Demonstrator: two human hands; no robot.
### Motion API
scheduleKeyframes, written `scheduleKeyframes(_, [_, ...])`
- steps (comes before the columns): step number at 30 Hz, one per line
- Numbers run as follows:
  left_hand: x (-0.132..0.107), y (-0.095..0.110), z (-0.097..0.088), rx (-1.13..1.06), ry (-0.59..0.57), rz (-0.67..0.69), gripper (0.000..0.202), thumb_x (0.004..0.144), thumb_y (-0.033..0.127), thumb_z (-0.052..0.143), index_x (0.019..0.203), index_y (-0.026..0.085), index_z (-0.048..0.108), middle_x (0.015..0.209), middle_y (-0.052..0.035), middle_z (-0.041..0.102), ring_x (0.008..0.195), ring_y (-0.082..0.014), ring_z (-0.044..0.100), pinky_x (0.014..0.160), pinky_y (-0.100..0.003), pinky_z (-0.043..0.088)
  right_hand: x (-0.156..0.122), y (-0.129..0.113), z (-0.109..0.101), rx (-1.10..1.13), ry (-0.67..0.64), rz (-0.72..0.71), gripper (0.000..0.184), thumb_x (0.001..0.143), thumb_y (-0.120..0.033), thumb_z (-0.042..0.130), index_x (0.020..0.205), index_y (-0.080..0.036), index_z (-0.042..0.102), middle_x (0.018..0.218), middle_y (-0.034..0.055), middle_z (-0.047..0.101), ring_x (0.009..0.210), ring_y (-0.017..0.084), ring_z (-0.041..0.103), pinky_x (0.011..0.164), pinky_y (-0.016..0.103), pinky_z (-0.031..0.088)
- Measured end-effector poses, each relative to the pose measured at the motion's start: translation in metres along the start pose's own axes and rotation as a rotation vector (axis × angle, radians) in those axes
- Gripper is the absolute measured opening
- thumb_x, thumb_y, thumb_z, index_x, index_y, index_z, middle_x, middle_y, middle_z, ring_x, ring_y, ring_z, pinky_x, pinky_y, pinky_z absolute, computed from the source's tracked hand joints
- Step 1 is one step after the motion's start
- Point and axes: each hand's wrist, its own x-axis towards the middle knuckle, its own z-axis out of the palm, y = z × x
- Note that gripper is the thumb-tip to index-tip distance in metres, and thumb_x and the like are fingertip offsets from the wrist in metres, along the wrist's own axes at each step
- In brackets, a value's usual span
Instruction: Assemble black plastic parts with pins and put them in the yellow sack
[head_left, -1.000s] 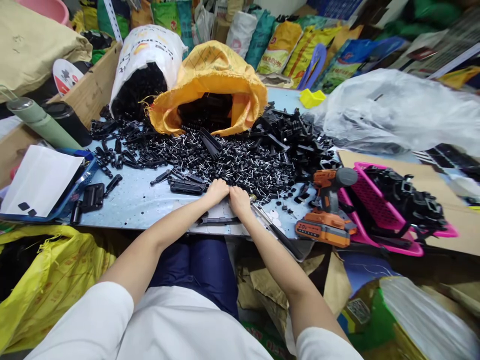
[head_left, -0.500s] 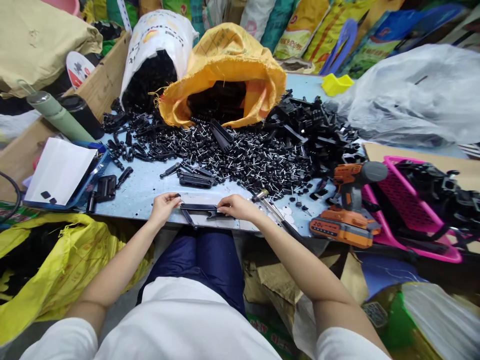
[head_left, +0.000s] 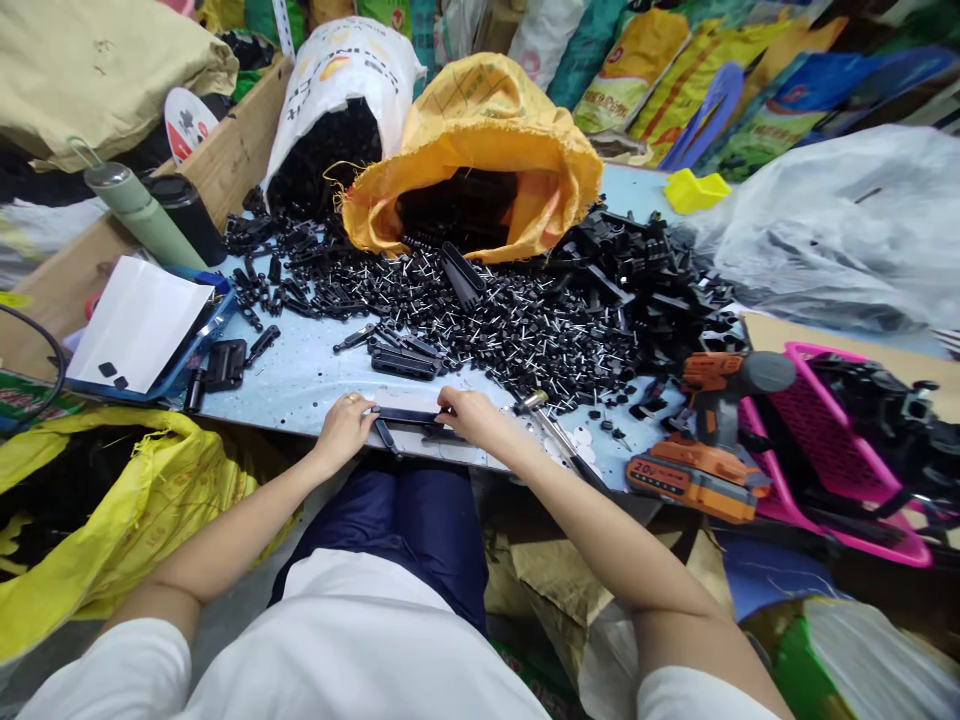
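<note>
My left hand (head_left: pixel 343 428) and my right hand (head_left: pixel 466 414) grip the two ends of a long black plastic bar (head_left: pixel 405 417) at the near edge of the pale blue table (head_left: pixel 300 375). A thinner black arm hangs off the bar toward me. Just beyond my hands lies a big heap of small black pieces with silver pins (head_left: pixel 517 320). A few more black bars (head_left: pixel 401 358) lie flat behind the one I hold.
An orange cordless drill (head_left: pixel 705 440) rests at the right, beside a pink basket (head_left: pixel 825 470) of black parts. A hand tool (head_left: pixel 559 440) lies by my right wrist. An orange sack (head_left: pixel 480 150) and a white sack (head_left: pixel 330 110) spill parts. A yellow bag (head_left: pixel 97 500) sits at my left.
My hands came back from the heap to the table's near edge and spread apart along the black bar. The left hand has since closed in on its end.
</note>
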Motion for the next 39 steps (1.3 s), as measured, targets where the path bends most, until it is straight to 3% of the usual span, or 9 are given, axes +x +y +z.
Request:
scheduleKeyframes(4, [-0.006,0.007,0.006,0.132,0.040,0.122,0.038,0.088,0.037,0.049,0.120,0.016,0.055,0.121,-0.0156,0.056,0.115,-0.0302,0.048,0.095,-0.046,0.036,-0.022,0.020,0.036,0.053,0.234,-0.157,0.025,0.092,-0.031,0.045,0.107,-0.019,0.060,0.103,0.0107,0.065,0.093,0.019,0.060,0.082,0.031,0.045])
scheduleKeyframes(7, [-0.002,0.020,0.014,0.176,0.018,0.223,0.039,0.090,0.037,0.044,0.123,0.016,0.052,0.125,-0.0160,0.054,0.121,-0.0312,0.043,0.100,-0.049,0.027,-0.033,0.039,0.059,0.067,0.308,-0.265,0.039,0.091,-0.038,0.048,0.125,-0.019,0.052,0.114,0.0123,0.062,0.099,0.020,0.057,0.087,0.036,0.046])
scheduleKeyframes(11, [0.013,0.040,0.031,0.193,-0.191,0.385,0.052,0.084,0.046,0.052,0.124,0.012,0.049,0.120,-0.0176,0.055,0.116,-0.0320,0.046,0.099,-0.046,0.028,-0.035,0.053,0.076,0.047,0.273,-0.277,0.049,0.090,-0.043,0.047,0.132,-0.016,0.047,0.096,0.0111,0.065,0.089,0.020,0.058,0.080,0.036,0.048])
scheduleKeyframes(16, [0.027,0.049,0.046,0.226,-0.317,0.379,0.049,0.081,0.048,0.057,0.114,0.012,0.052,0.103,-0.0142,0.058,0.101,-0.0292,0.051,0.085,-0.039,0.037,-0.032,0.062,0.082,-0.011,0.285,-0.301,0.049,0.092,-0.044,0.043,0.130,-0.013,0.049,0.082,0.0086,0.063,0.081,0.019,0.057,0.075,0.033,0.047])
scheduleKeyframes(23, [0.026,0.050,0.047,0.255,-0.298,0.330,0.043,0.085,0.046,0.052,0.112,0.012,0.052,0.102,-0.0141,0.058,0.100,-0.0287,0.051,0.082,-0.039,0.037,-0.023,0.070,0.067,-0.140,0.184,-0.448,0.048,0.094,-0.042,0.038,0.133,-0.014,0.046,0.090,0.0095,0.062,0.084,0.018,0.054,0.075,0.030,0.045])
scheduleKeyframes(27, [0.020,0.054,0.040,0.291,-0.283,0.400,0.048,0.088,0.046,0.046,0.119,0.009,0.050,0.108,-0.0162,0.057,0.102,-0.0285,0.051,0.084,-0.039,0.037,-0.022,0.074,0.056,-0.237,0.170,-0.493,0.049,0.093,-0.048,0.037,0.128,-0.015,0.050,0.089,0.0083,0.063,0.081,0.017,0.055,0.071,0.027,0.042])
scheduleKeyframes(31, [0.015,0.045,0.035,0.423,-0.284,0.511,0.052,0.092,0.043,0.039,0.127,0.004,0.044,0.111,-0.0189,0.058,0.098,-0.0273,0.054,0.077,-0.037,0.040,-0.027,0.076,0.053,-0.404,0.318,-0.350,0.060,0.082,-0.067,0.041,0.084,-0.013,0.065,0.067,0.0067,0.060,0.064,0.016,0.054,0.057,0.026,0.035])
scheduleKeyframes(35, [0.021,0.036,0.023,0.384,-0.172,0.548,0.048,0.094,0.044,0.031,0.085,0.009,0.062,0.075,-0.0123,0.062,0.074,-0.0207,0.058,0.062,-0.030,0.040,-0.041,0.058,0.032,-0.390,0.458,-0.466,0.059,0.081,-0.067,0.043,0.055,-0.015,0.052,0.053,0.0037,0.051,0.053,0.013,0.048,0.051,0.025,0.028])
scheduleKeyframes(39, [0.005,0.062,-0.015,0.006,0.013,0.631,0.053,0.096,0.045,0.027,0.060,0.016,0.052,0.053,-0.0042,0.052,0.053,-0.0133,0.050,0.051,-0.025,0.035,-0.070,0.016,-0.011,-0.018,0.420,-0.697,0.057,0.080,-0.069,0.042,0.056,-0.018,0.046,0.049,-0.0005,0.043,0.047,0.011,0.041,0.048,0.027,0.024])
